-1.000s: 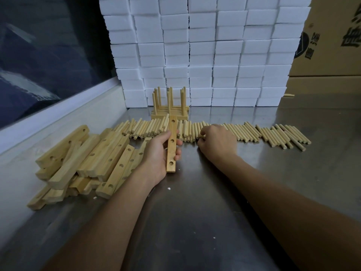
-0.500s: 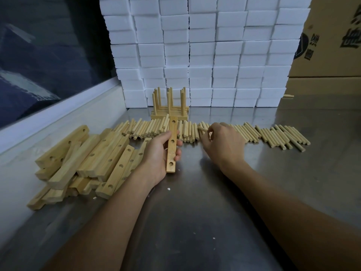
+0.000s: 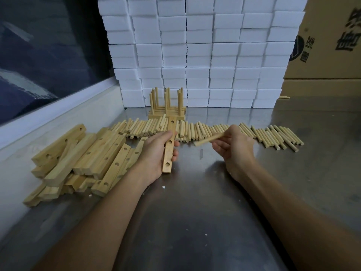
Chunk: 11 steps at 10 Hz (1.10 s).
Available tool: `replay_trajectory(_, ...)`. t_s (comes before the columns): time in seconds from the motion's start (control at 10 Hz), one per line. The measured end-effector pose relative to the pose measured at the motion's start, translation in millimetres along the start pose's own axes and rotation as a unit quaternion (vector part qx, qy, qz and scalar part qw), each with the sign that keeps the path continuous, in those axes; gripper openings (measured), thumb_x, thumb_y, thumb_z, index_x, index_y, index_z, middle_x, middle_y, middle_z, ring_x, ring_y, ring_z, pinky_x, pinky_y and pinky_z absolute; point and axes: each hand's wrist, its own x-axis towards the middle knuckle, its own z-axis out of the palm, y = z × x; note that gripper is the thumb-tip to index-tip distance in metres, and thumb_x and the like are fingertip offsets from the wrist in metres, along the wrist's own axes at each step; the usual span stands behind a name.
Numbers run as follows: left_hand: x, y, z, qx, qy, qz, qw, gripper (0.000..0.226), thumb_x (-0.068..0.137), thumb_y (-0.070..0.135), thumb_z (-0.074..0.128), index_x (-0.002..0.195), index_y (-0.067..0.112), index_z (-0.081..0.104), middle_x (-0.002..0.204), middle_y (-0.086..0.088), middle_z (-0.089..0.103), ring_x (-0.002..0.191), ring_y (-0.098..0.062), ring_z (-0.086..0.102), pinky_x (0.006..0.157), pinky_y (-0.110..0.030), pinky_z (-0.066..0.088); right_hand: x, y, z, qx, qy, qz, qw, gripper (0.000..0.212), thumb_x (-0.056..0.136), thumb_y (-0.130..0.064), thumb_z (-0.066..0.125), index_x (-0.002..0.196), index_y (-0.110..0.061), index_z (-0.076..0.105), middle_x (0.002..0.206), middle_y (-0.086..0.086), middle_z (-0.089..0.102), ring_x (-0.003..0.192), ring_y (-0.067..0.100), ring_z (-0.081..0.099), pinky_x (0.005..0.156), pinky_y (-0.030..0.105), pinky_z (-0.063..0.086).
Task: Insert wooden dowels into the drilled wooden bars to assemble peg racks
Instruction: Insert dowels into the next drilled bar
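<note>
Steel table (image 3: 195,222), white foam blocks (image 3: 199,55) stacked behind. Left hand (image 3: 158,153) grips drilled bar (image 3: 169,147), fingers curled round it. Right hand (image 3: 234,147) pinches one dowel (image 3: 207,140), lifted near dowel row (image 3: 214,132). Bar pile (image 3: 78,159) left; finished racks (image 3: 167,106) behind.

A tall stack of white foam blocks (image 3: 199,53) stands along the far edge of the steel worktop (image 3: 195,222). Brown cardboard boxes (image 3: 330,45) rise at its far right corner. A dark window (image 3: 45,51) lines its left edge.
</note>
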Motion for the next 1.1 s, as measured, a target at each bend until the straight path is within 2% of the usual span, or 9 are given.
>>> replay_trajectory(0.1,0.4,-0.5,0.1,0.0,-0.004,0.001,1.0,0.022,0.099,0.018,0.055,0.107,0.001,0.065,0.065,-0.006,0.063,0.049,-0.017,0.053,0.041,-0.025,0.042,2.7,1.3,2.5,-0.014,-0.012,0.031,0.999,0.012,0.093,-0.014,0.049,0.085,-0.01,0.057,0.063,0.002,0.058,0.05,0.013,0.056,0.047,0.024,0.048)
replay_trajectory(0.2,0.5,-0.7,-0.1,0.003,-0.004,0.003,1.0,0.021,0.099,0.018,0.056,0.107,0.001,0.066,0.065,-0.007,0.063,0.049,-0.017,0.053,0.041,-0.026,0.042,4.1,0.1,1.6,-0.011,-0.042,0.048,0.998,0.011,0.1,-0.022,0.049,0.09,-0.019,0.048,0.06,-0.004,0.046,0.042,0.007,0.038,0.035,0.018,0.03)
replay_trajectory(0.3,1.5,-0.9,-0.8,0.004,-0.005,0.004,1.0,0.02,0.099,0.017,0.056,0.106,0.002,0.066,0.065,-0.007,0.063,0.049,-0.017,0.053,0.041,-0.026,0.042,3.3,-1.2,-0.8,-0.023,-0.09,0.049,0.994,0.012,0.1,-0.026,0.053,0.091,-0.019,0.05,0.06,-0.005,0.042,0.041,0.006,0.027,0.031,0.017,0.02)
replay_trajectory(0.5,0.2,-1.1,-0.3,0.008,-0.007,0.007,1.0,0.02,0.099,0.017,0.055,0.106,0.002,0.066,0.064,-0.006,0.063,0.049,-0.017,0.053,0.041,-0.026,0.041,3.9,0.5,-1.4,-0.034,-0.094,0.044,0.994,0.014,0.096,-0.017,0.061,0.083,-0.012,0.057,0.059,-0.001,0.049,0.039,0.006,0.029,0.031,0.017,0.021)
replay_trajectory(0.7,-1.1,-0.4,1.3,0.013,-0.004,0.009,1.0,0.021,0.1,0.016,0.054,0.108,0.001,0.066,0.065,-0.006,0.063,0.049,-0.018,0.052,0.042,-0.026,0.041,3.9,0.7,-1.7,-0.011,-0.094,0.056,0.994,0.006,0.092,-0.01,0.057,0.094,-0.007,0.062,0.066,0.002,0.052,0.044,0.007,0.039,0.033,0.017,0.027)
replay_trajectory(0.8,-0.8,-0.4,1.3,0.013,-0.001,0.008,1.0,0.021,0.099,0.016,0.054,0.108,0.001,0.066,0.067,-0.007,0.063,0.051,-0.018,0.052,0.042,-0.027,0.042,3.0,0.7,-0.6,-0.018,-0.117,0.052,0.992,0.011,0.093,-0.013,0.059,0.099,-0.007,0.066,0.069,0.001,0.055,0.053,0.007,0.046,0.046,0.018,0.037)
replay_trajectory(0.9,-0.7,-0.2,1.4,0.014,0.0,0.007,1.0,0.02,0.099,0.016,0.055,0.108,0.002,0.066,0.067,-0.008,0.063,0.05,-0.018,0.052,0.042,-0.027,0.042,2.2,2.7,-0.4,-0.029,-0.139,0.042,0.989,0.019,0.099,-0.016,0.056,0.109,-0.008,0.069,0.073,-0.002,0.056,0.059,0.007,0.048,0.054,0.02,0.04)
replay_trajectory(1.0,-1.6,-0.5,1.1,0.016,-0.001,0.008,1.0,0.02,0.099,0.016,0.055,0.108,0.002,0.067,0.068,-0.008,0.063,0.051,-0.018,0.053,0.042,-0.027,0.042,2.9,2.6,-1.9,-0.022,-0.147,0.033,0.988,0.019,0.101,-0.018,0.055,0.114,-0.011,0.067,0.073,-0.005,0.057,0.055,0.006,0.046,0.044,0.018,0.032)
replay_trajectory(1.1,-2.7,0.3,1.7,0.02,-0.002,0.009,1.0,0.021,0.098,0.017,0.056,0.109,0.001,0.066,0.068,-0.007,0.063,0.051,-0.018,0.054,0.043,-0.027,0.042,3.2,3.6,-1.9,-0.037,-0.143,0.016,0.989,0.015,0.099,-0.016,0.058,0.109,-0.014,0.069,0.074,-0.004,0.058,0.051,0.006,0.041,0.04,0.017,0.027)
